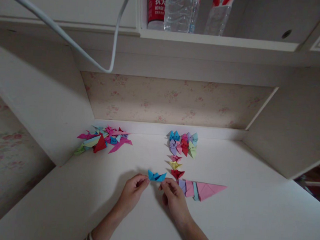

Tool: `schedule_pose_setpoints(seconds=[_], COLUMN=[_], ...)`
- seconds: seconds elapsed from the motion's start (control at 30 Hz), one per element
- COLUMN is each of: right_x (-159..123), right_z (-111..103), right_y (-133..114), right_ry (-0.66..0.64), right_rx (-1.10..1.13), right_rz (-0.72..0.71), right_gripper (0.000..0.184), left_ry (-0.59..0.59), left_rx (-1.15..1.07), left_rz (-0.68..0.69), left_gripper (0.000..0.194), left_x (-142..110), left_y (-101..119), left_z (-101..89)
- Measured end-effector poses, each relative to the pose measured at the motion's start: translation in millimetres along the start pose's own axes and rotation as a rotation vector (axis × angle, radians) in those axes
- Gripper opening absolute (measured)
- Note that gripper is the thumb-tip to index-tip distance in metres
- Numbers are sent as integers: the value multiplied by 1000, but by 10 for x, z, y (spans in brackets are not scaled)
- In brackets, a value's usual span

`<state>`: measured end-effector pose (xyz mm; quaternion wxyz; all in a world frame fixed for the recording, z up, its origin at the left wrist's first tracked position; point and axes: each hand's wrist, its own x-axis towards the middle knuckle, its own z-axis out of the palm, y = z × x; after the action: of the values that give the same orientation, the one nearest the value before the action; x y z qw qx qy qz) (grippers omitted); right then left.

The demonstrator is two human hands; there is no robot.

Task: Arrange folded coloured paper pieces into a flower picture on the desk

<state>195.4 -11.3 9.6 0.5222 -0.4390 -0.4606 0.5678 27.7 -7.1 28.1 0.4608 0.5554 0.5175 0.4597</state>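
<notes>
A blue origami boat [156, 176] is held level between my two hands, just above the white tabletop. My left hand [134, 188] pinches its left end between thumb and finger. At the opposite end, my right hand [174, 198] grips the lower right corner the same way. Just beyond my right hand sits a red paper boat [177, 174], with a yellow one [175, 165] and a pink one [175, 158] in line behind it. Flat folded papers lie to the right, the biggest a pink pointed piece [210, 190].
Several colourful folded papers [104, 138] are heaped at the back left. A cluster of small origami pieces [184, 145] stands at the back centre. Bottles [178, 11] occupy the shelf above, and a white cable [72, 42] hangs at upper left. Side panels bound the desk.
</notes>
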Motion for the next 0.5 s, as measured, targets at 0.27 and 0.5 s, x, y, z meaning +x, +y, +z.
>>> schedule_pose_setpoints(seconds=[0.27,0.5], right_x=[-25,-20], right_z=[-5,-17], right_y=[-49,-67], right_ry=[81,152], right_rx=[39,134], right_rz=[13,62], right_gripper=[35,38], left_ry=[39,0], left_rx=[43,70], left_rz=[72,70], left_gripper=[30,32], left_x=[30,31], left_y=[-73,-80], left_z=[0,11])
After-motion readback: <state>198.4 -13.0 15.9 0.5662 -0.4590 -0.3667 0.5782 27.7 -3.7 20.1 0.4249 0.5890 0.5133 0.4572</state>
